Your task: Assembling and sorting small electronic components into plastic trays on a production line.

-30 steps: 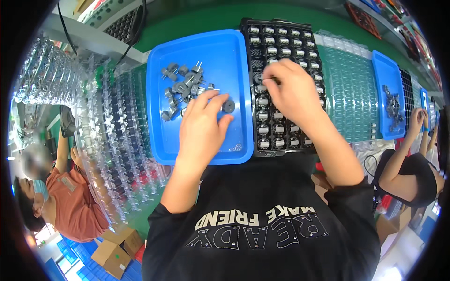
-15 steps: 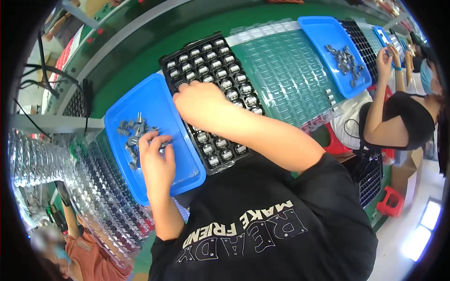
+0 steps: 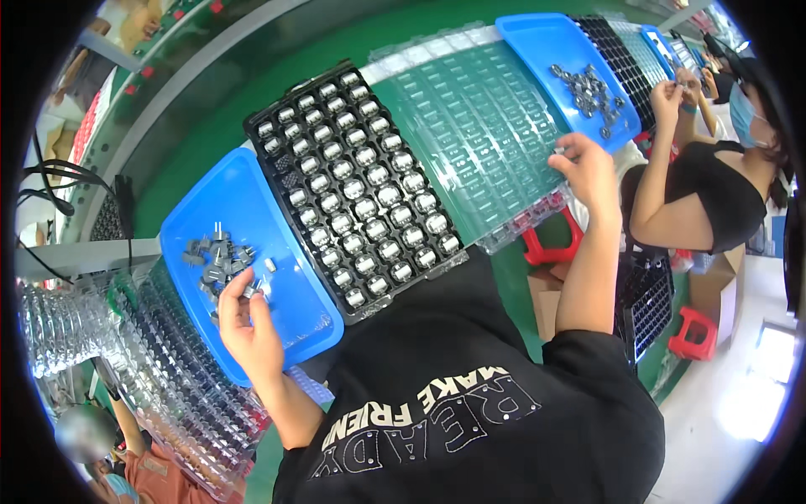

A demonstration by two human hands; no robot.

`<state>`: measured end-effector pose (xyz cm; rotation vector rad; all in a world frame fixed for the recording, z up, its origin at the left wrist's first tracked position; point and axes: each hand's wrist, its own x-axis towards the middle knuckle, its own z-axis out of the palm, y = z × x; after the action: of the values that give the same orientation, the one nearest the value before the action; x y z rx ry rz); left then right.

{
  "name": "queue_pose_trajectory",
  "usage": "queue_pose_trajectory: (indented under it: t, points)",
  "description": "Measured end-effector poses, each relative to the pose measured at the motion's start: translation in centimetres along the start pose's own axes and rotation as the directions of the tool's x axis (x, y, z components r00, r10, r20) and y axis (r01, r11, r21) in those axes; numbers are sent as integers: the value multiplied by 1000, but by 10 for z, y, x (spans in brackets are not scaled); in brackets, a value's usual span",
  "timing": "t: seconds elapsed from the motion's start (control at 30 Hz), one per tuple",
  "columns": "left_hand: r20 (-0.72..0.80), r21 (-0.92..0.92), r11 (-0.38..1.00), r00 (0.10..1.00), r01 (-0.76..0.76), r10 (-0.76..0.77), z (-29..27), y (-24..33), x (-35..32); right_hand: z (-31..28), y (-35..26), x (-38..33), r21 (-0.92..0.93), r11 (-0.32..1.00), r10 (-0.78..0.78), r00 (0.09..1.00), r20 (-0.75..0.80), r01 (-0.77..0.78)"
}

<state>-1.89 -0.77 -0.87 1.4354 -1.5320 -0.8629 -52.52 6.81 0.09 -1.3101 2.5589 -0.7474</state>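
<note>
My left hand (image 3: pixel 252 332) is over the near side of a blue tray (image 3: pixel 294 294), its fingers and thumb curled round what looks like a small grey part, mostly hidden. Just beyond the fingertips lies a pile of small grey round parts (image 3: pixel 217 259), some with thin metal pins upright. My right hand (image 3: pixel 592 172) is raised at the right end of a clear plastic blister tray (image 3: pixel 474 126), thumb and fingers pinched on a small silvery part (image 3: pixel 559 151). Between my hands sits a black compartment tray (image 3: pixel 361 315) with silvery cylindrical parts in most pockets; a few far-left pockets hold none.
Another blue tray (image 3: pixel 525 38) with metal parts (image 3: pixel 592 97) stands at the far right, near a seated co-worker (image 3: pixel 705 185). Stacked clear blister trays (image 3: pixel 176 344) lie at the left. A red stool (image 3: pixel 558 239) and cardboard box (image 3: pixel 547 302) are below the bench.
My right hand has moved from the black tray's far-left pockets to the right end of the clear tray. My left hand stays over the blue tray. The whole view has shifted slightly.
</note>
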Motion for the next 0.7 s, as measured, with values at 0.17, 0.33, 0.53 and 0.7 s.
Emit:
queue_pose_trajectory:
  t: [0.17, 0.33, 0.53, 0.7]
  points:
    - [30, -38, 999, 999, -9, 10, 10, 7, -2, 13, 18, 5, -16, 1000, -16, 998, -61, 15]
    - [142, -344, 926, 983, 157, -114, 1, 17, 1, 17, 22, -3, -33, 986, -166, 981, -103, 164]
    - [368, -805, 449, 920, 389, -138, -9, 26, -1, 9, 57, 4, 110, 965, -245, 969, 41, 239]
    - [416, -846, 351, 909, 401, -35, -6, 31, 8, 13, 80, 27, -20, 967, -254, 967, -23, 254]
